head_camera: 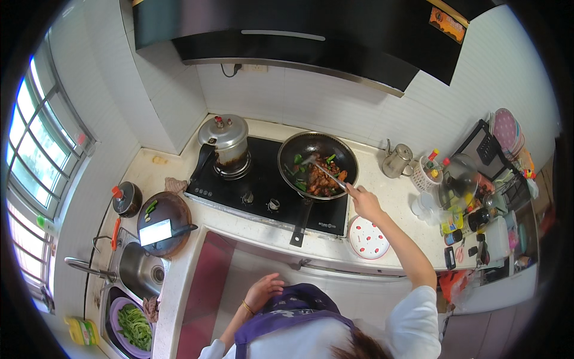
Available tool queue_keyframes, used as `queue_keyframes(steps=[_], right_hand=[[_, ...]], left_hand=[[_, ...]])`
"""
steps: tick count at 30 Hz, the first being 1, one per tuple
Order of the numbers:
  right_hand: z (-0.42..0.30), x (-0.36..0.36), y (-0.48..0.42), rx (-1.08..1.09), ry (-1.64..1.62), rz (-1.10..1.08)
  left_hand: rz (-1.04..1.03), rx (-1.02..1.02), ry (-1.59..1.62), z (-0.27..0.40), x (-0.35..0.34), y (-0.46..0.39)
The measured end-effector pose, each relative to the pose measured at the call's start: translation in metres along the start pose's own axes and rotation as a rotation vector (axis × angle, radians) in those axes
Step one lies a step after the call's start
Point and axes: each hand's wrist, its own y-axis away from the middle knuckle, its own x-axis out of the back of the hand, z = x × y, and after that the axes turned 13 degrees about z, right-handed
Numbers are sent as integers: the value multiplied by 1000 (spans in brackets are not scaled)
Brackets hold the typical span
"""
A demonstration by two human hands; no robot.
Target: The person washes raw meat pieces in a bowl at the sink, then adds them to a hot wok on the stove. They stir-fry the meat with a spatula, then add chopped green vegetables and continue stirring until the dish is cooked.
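Observation:
My right hand point(364, 202) grips the handle of a metal spatula point(329, 172), whose blade rests among the food in a dark wok point(317, 140). Browned meat pieces point(323, 180) and green pepper pieces point(301, 185) lie in the wok, which sits on the right burner of a black gas hob point(264, 179). Its long handle point(302, 223) points towards me. Held before the purple apron point(291, 314), my left hand point(265, 289) has nothing in it, its fingers slightly bent and partly apart. A white plate with red strawberry prints point(369, 238) stands below my right forearm.
A pressure cooker point(228, 141) occupies the left burner. Left of the hob, a round chopping board point(175, 208) bears a cleaver point(179, 229) and green pepper bits. Leafy greens fill a purple basin point(117, 309) in the sink. A metal kettle point(397, 160) and bottles stand right.

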Motion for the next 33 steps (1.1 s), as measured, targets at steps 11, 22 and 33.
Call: queue_keyframes(steps=[11, 22, 33], right_hand=[[14, 171, 48, -8, 75, -87], [9, 33, 32, -199, -150, 152], [-14, 14, 41, -185, -178, 63]], left_hand=[[8, 25, 1, -5, 15, -6], [-22, -4, 6, -3, 10, -9], [-59, 53, 18, -12, 4, -14]])
